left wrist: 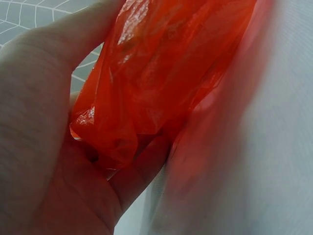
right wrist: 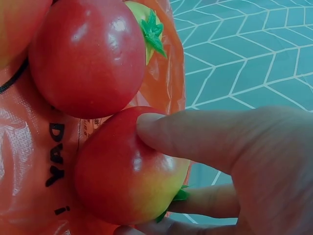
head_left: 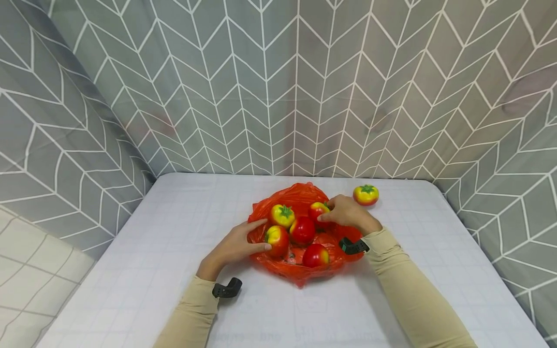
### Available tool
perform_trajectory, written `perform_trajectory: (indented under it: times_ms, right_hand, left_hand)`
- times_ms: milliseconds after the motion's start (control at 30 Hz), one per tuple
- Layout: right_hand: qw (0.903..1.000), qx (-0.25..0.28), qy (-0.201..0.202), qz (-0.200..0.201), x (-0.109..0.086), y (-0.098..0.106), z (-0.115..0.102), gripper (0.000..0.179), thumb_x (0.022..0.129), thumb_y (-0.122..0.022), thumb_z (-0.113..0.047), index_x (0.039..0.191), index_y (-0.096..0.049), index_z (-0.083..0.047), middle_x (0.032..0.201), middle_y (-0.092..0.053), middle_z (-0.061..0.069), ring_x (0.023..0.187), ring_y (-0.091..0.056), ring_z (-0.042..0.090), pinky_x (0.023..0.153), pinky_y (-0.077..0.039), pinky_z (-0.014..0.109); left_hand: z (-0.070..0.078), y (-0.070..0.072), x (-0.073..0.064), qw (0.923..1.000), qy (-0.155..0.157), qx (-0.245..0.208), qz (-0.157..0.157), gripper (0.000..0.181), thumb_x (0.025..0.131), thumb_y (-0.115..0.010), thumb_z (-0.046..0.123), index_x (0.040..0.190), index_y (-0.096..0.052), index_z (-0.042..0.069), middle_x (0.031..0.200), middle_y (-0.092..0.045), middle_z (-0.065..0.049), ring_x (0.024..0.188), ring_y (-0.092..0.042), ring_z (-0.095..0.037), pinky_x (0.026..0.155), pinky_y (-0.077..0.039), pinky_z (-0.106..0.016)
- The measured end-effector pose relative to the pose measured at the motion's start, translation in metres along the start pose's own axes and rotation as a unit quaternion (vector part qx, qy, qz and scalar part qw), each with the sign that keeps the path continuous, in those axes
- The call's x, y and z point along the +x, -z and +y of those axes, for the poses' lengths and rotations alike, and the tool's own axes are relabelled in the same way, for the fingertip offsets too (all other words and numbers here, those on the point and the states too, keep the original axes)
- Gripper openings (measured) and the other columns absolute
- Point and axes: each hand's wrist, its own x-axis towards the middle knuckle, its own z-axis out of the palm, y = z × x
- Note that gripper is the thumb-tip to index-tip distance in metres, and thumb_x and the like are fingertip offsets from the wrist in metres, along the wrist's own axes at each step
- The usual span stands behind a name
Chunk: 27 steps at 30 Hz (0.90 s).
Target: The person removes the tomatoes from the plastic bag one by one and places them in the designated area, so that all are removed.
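In the head view, a red bag (head_left: pixel 306 192) lies wide on a white table (head_left: pixel 174 241) with five fruits in it. The red fruit (head_left: pixel 302 230) is in the middle. Around it, other fruits sit at 11 o'clock (head_left: pixel 282 216), 9 o'clock (head_left: pixel 277 240) and 5 o'clock (head_left: pixel 316 255). The held fruit (head_left: pixel 316 211) is at 1 o'clock, pinched by the right hand (head_left: pixel 351 212). The left hand (head_left: pixel 238 244) is at the bag's 9 o'clock side, thumb and fingers spread apart. A lone fruit (head_left: pixel 365 195) sits on the table, at 2 o'clock from the bag.

In the left wrist view, the bag fills the space between the left thumb and fingers.

In the right wrist view, the right thumb presses on top of the held fruit. Other fingers are under it, by its green leaves (right wrist: pixel 180 195) at 4 o'clock. Black letters (right wrist: pixel 56 147) show on the bag at 10 o'clock from it.
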Motion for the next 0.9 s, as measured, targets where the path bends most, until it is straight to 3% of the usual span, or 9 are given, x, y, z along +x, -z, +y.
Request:
perform_trajectory:
  times_ms: [467, 900]
  right_hand:
    - [1.0000, -0.003, 0.005, 0.002, -0.002, 0.000, 0.001, 0.056, 0.088, -0.076, -0.029, 0.127, -0.061, 0.007, 0.111, -0.066, 0.015, 0.099, -0.059, 0.030, 0.091, -0.051, 0.045]
    - [0.9950, 0.060, 0.045, 0.066, -0.017, 0.001, 0.001, 0.053, 0.088, -0.075, -0.030, 0.125, -0.062, 0.005, 0.116, -0.067, 0.018, 0.106, -0.061, 0.034, 0.097, -0.049, 0.051]
  left_hand:
    - [0.000, 0.000, 0.001, 1.0000, 0.008, 0.004, -0.002, 0.082, 0.079, -0.078, 0.057, 0.148, -0.053, 0.020, 0.148, -0.049, -0.012, 0.140, -0.039, -0.036, 0.115, -0.028, -0.058]
    - [-0.001, 0.000, 0.000, 0.9999, 0.014, 0.006, -0.003, 0.082, 0.079, -0.078, 0.057, 0.148, -0.052, 0.021, 0.148, -0.049, -0.012, 0.140, -0.039, -0.036, 0.115, -0.028, -0.058]
